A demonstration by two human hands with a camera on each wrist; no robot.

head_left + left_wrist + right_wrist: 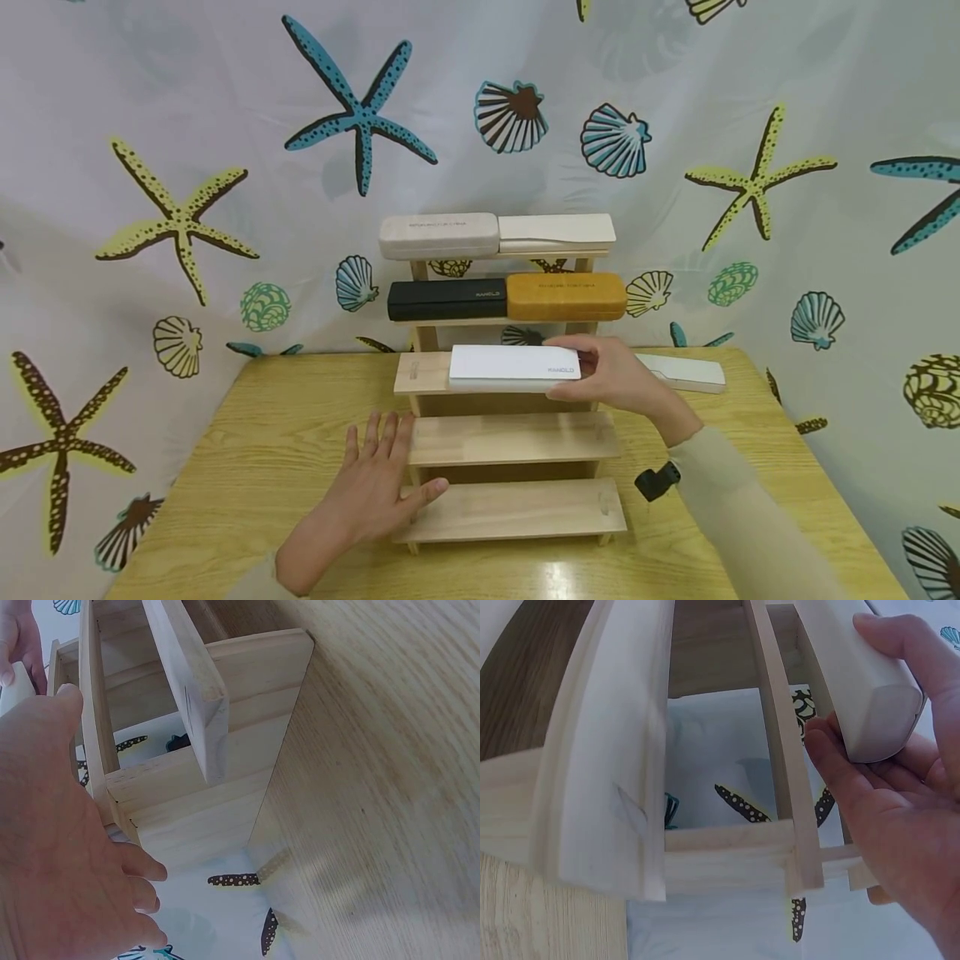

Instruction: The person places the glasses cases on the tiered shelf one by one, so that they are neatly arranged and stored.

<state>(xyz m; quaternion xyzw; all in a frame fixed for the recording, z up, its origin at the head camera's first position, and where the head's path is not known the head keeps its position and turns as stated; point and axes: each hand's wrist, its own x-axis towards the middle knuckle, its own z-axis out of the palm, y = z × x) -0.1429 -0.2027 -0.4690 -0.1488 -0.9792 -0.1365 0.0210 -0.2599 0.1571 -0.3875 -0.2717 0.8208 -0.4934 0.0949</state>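
Observation:
A white glasses case (514, 363) with small lettering lies along the middle tier of a stepped wooden rack (517, 439). My right hand (606, 371) grips its right end between thumb and fingers; in the right wrist view, the case's end (885, 724) sits in that right hand (907, 765). Fingers straight and spread, my left hand (372, 483) rests at the left side of the rack's lower tiers, its thumb over the lowest board. In the left wrist view, the left hand (60, 840) is beside the wooden frame.
A pale case (438, 236) and a cream case (557, 232) stand on the top tier. Below them sit a black case (447, 299) and an orange case (566, 297). Another white case (682, 372) lies on the table (292, 433) behind the right forearm. A patterned cloth hangs behind.

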